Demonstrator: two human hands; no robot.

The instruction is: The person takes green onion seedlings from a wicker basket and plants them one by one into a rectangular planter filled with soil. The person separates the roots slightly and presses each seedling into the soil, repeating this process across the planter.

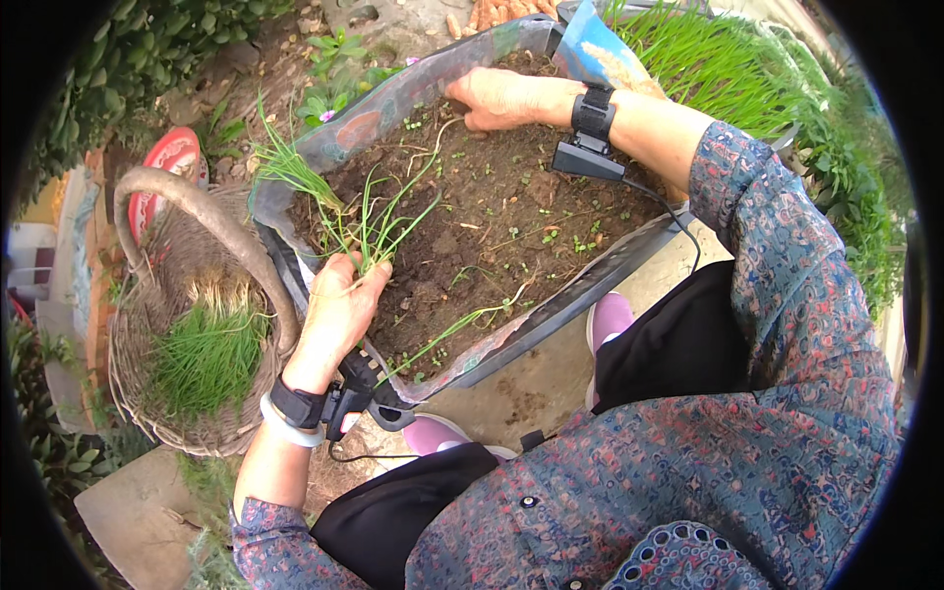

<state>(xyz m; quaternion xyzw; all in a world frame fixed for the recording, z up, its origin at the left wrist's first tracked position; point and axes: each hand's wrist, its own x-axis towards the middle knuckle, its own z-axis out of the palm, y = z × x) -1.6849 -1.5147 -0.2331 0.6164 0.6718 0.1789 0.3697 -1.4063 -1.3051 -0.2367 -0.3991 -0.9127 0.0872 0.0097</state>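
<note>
My left hand [341, 299] grips a small bunch of green onion seedlings [380, 236] over the near left part of a planter box. My right hand [490, 99] is bent down at the soil [501, 192] by the far wall of the planter [442, 63]. Its fingertips are hidden, so whether they pinch anything is unclear. One pale stem [440, 140] runs close to them. Another clump of green seedlings [295, 173] rests by the planter's left edge, just beyond my left hand. A single long seedling [472, 321] lies across the soil near the front edge.
To the left stands a wicker basket [133, 376] with an arched handle [221, 214], holding a bundle of seedlings [210, 354], roots showing. Behind it is a red-rimmed dish [164, 158]. A blue bag [590, 44] and dense green shoots [715, 63] are at the far right.
</note>
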